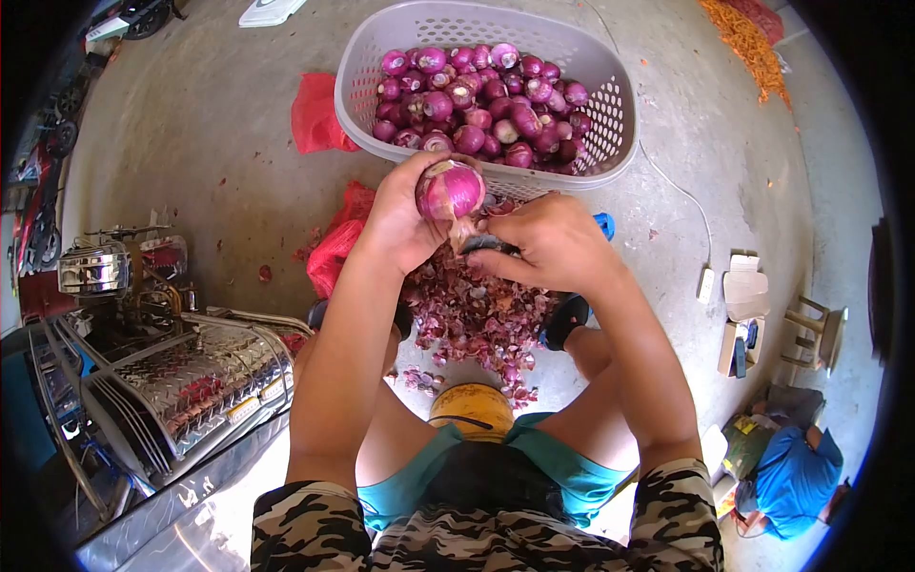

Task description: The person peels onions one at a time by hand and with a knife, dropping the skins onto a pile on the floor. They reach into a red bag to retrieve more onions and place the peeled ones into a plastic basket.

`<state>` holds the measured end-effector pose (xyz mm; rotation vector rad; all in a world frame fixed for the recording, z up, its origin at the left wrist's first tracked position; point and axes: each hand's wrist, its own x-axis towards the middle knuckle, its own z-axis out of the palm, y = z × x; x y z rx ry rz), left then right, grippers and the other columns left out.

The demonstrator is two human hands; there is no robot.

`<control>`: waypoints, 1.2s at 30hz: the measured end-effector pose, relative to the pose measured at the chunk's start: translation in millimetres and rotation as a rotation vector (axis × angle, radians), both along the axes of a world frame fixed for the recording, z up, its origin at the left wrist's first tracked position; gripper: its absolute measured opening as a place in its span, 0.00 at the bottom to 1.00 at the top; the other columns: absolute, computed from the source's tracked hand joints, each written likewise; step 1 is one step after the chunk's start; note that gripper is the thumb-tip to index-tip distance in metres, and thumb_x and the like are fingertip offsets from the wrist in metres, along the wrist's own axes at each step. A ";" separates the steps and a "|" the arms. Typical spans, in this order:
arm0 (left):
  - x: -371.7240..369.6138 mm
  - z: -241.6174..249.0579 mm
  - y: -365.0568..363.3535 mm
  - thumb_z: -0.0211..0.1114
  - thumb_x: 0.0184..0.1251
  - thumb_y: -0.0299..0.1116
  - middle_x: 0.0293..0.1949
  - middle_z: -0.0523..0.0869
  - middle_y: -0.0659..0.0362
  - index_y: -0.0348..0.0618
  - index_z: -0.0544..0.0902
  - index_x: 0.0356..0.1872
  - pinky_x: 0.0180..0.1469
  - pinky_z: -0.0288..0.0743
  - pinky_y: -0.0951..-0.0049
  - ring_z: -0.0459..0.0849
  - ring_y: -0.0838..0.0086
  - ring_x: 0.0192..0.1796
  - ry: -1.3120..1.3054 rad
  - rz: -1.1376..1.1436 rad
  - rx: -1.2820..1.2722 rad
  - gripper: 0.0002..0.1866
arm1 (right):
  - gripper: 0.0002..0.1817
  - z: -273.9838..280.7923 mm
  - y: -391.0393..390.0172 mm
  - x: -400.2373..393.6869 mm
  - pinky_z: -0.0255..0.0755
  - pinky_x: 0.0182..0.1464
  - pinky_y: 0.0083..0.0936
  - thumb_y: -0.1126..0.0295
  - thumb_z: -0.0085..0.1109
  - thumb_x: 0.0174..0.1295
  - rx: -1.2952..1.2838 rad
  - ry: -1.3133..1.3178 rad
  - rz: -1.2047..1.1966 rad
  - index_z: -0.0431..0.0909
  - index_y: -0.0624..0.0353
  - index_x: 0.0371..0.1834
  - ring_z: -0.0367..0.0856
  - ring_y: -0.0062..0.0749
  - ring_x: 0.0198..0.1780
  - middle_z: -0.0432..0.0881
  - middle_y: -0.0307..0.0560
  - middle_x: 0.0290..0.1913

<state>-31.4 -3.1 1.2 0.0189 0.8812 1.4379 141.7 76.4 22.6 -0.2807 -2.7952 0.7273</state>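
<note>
A red onion [452, 191] rests in my left hand [402, 214], with my fingers curled round it and its dry papery neck pointing down toward me. My right hand [553, 243] is closed round a small knife [489, 244]. The dark blade lies against the onion's neck; most of the handle is hidden in my fist. Beneath both hands, a heap of onion skins [486, 319] covers the floor between my feet. Just beyond my hands stands a grey perforated basket [610, 172] holding many purple onions [481, 105].
Red net bags [334, 253] lie left of the skins. A yellow container [472, 410] is between my legs. At left stands a metal-plated vehicle [191, 372]. A power strip [705, 286], an open cardboard box [742, 334] and a person in blue [799, 477] are at right.
</note>
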 end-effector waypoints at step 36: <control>27.2 2.9 8.0 0.44 0.71 0.34 0.34 0.80 0.56 0.33 0.78 0.35 0.46 0.69 0.74 0.76 0.73 0.38 1.020 0.321 0.241 0.16 | 0.21 0.6 -2.6 -6.2 0.67 0.26 0.40 0.52 0.62 0.56 -0.205 0.098 -0.380 0.77 0.61 0.22 0.74 0.51 0.21 0.73 0.55 0.17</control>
